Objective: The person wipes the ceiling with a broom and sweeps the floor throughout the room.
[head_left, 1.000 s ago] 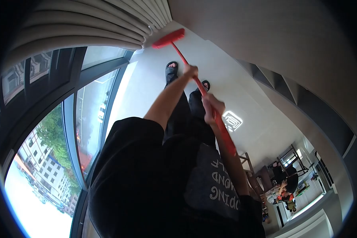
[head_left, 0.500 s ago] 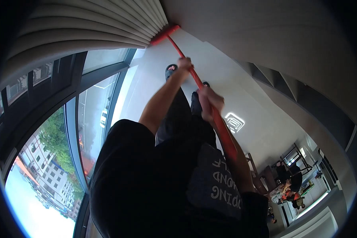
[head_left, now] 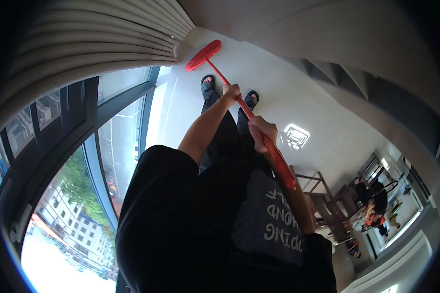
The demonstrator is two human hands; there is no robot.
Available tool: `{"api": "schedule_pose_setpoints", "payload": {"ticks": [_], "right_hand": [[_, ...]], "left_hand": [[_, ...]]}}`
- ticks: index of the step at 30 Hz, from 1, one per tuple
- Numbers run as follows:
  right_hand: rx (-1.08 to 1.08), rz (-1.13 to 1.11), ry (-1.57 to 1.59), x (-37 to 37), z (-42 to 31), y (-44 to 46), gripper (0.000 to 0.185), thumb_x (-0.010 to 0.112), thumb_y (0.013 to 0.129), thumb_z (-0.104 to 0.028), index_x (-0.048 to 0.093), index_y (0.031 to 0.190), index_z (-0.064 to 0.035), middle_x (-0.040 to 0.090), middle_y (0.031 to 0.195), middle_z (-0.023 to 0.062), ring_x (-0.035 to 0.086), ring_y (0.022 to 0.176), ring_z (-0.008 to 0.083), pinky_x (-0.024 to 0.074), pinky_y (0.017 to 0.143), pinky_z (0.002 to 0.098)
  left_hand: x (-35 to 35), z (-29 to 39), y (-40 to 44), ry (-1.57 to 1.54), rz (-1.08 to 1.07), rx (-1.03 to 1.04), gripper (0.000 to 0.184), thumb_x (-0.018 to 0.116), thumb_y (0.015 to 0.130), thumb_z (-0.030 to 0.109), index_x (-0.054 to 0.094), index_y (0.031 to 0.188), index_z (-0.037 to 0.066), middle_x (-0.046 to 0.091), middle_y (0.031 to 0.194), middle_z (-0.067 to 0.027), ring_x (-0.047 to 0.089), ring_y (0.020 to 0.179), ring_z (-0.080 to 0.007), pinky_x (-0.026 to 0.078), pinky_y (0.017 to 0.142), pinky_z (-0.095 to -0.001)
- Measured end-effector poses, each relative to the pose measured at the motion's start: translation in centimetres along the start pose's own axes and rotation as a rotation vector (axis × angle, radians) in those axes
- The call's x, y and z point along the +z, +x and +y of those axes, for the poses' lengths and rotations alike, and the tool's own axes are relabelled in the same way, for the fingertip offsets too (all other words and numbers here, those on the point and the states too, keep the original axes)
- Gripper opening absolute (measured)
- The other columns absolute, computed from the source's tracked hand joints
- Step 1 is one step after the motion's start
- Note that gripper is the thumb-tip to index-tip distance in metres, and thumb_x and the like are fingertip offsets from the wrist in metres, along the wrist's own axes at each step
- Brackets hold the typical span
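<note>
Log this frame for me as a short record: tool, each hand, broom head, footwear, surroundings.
Tool: red broom, slanting across the view
Left hand: left hand closed around the handle, nearer the head end
Right hand: right hand closed around the handle, farther from the head end
Broom head: red broom head near the curtain's lower edge, apart from it; floor contact unclear
Footwear: dark open-toed sandals on the pale floor
Surroundings: pleated curtain and window to the left

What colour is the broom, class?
The broom is red, seen best in the head view.
</note>
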State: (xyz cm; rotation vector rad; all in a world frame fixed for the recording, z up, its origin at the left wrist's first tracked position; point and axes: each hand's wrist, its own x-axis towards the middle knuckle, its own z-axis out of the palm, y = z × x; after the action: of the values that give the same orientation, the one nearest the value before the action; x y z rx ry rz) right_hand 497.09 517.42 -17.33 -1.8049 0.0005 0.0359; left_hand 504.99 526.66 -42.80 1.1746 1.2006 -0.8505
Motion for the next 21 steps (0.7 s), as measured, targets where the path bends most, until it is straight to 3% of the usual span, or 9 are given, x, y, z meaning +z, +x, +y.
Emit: {"api": "schedule_pose_setpoints", "payload": {"ticks": [2, 5, 7, 8, 9, 11, 17, 20, 21], "right_hand": [[0.036, 0.019, 0.044, 0.3, -0.6, -1.4, 0.014, 0.057, 0.072, 0.006, 0.048, 0.064, 0.0001, 0.049, 0.059, 0.0118, 0.052, 0.050, 0.0221, 0.0381, 0.047, 0.0292], [-0.300, 0.005, 0.057, 1.0, -2.7, -1.5, 0.015, 0.063, 0.066, 0.008, 0.050, 0.062, 0.0000, 0.049, 0.060, 0.0130, 0.053, 0.055, 0.0276, 0.0419, 0.050, 0.0356], [-0.338, 0.030, 0.023, 1.9, -3.8, 0.4, 0.022, 0.066, 0.068, 0.003, 0.047, 0.059, -0.0036, 0.046, 0.056, 0.0106, 0.050, 0.052, 0.0280, 0.0405, 0.049, 0.0365], [-0.348, 0.024, -0.001, 2.4, -3.4, 1.5, 0.026, 0.067, 0.069, 0.001, 0.045, 0.057, -0.0049, 0.045, 0.055, 0.0104, 0.049, 0.051, 0.0291, 0.0396, 0.048, 0.0370], [-0.353, 0.012, -0.021, 2.8, -2.9, 2.7, 0.029, 0.068, 0.070, -0.002, 0.042, 0.056, -0.0062, 0.043, 0.054, 0.0103, 0.047, 0.050, 0.0302, 0.0386, 0.048, 0.0375], [-0.255, -0.138, -0.049, 3.1, -2.1, 5.7, 0.029, 0.064, 0.076, -0.010, 0.042, 0.059, -0.0049, 0.043, 0.056, 0.0141, 0.048, 0.055, 0.0340, 0.0376, 0.050, 0.0393], [-0.068, -0.069, 0.123, 5.0, 0.9, 10.6, 0.025, 0.068, 0.081, -0.024, 0.063, 0.081, 0.0006, 0.058, 0.067, 0.0144, 0.056, 0.058, 0.0278, 0.0450, 0.057, 0.0344], [-0.316, -0.019, 0.038, 2.9, 3.4, 7.4, 0.015, 0.063, 0.081, -0.015, 0.063, 0.083, 0.0001, 0.054, 0.063, 0.0180, 0.052, 0.055, 0.0273, 0.0429, 0.055, 0.0326], [-0.111, -0.025, 0.080, 2.3, 2.0, 5.0, 0.006, 0.061, 0.077, -0.004, 0.061, 0.080, 0.0013, 0.053, 0.062, 0.0172, 0.050, 0.054, 0.0256, 0.0408, 0.053, 0.0313]], "left_hand": [[-0.6, -0.8, -1.4, 0.069, 0.039, -0.014, 0.014, 0.046, 0.079, 0.000, 0.051, 0.091, -0.003, 0.054, 0.064, -0.0188, 0.057, 0.049, -0.0283, 0.048, 0.043, -0.0396], [-3.1, -2.4, -1.2, 0.051, -0.087, 0.137, 0.017, 0.038, 0.087, 0.010, 0.051, 0.087, 0.000, 0.053, 0.062, -0.0147, 0.055, 0.047, -0.0273, 0.046, 0.040, -0.0396], [-6.1, -1.9, 2.4, 0.277, -0.307, 0.602, 0.018, 0.039, 0.087, 0.012, 0.052, 0.075, 0.009, 0.051, 0.059, -0.0054, 0.053, 0.047, -0.0230, 0.043, 0.038, -0.0379], [-5.5, 2.1, -0.8, -0.118, -0.166, 0.187, 0.011, 0.046, 0.083, 0.007, 0.049, 0.072, 0.009, 0.048, 0.059, -0.0051, 0.052, 0.049, -0.0204, 0.043, 0.039, -0.0345], [-5.5, 5.0, -2.1, -0.129, -0.117, 0.065, 0.013, 0.051, 0.080, 0.005, 0.047, 0.068, 0.008, 0.046, 0.060, -0.0054, 0.052, 0.053, -0.0192, 0.042, 0.040, -0.0318], [-7.7, 8.1, -0.3, -0.048, -0.348, 0.382, 0.013, 0.053, 0.075, 0.006, 0.052, 0.062, 0.007, 0.051, 0.064, -0.0088, 0.055, 0.056, -0.0211, 0.043, 0.042, -0.0341], [-7.7, 13.8, 0.8, 0.281, -0.621, 0.482, 0.013, 0.052, 0.076, 0.007, 0.053, 0.063, 0.007, 0.051, 0.064, -0.0085, 0.055, 0.056, -0.0206, 0.045, 0.045, -0.0337], [-6.4, 9.5, 4.7, 0.391, -0.566, 0.514, 0.013, 0.052, 0.076, 0.008, 0.053, 0.063, 0.008, 0.052, 0.064, -0.0084, 0.055, 0.056, -0.0203, 0.045, 0.046, -0.0336], [-6.0, 6.7, 7.0, 0.499, -0.550, 0.626, 0.013, 0.052, 0.076, 0.008, 0.053, 0.063, 0.008, 0.052, 0.064, -0.0083, 0.055, 0.056, -0.0202, 0.045, 0.046, -0.0335]]}}
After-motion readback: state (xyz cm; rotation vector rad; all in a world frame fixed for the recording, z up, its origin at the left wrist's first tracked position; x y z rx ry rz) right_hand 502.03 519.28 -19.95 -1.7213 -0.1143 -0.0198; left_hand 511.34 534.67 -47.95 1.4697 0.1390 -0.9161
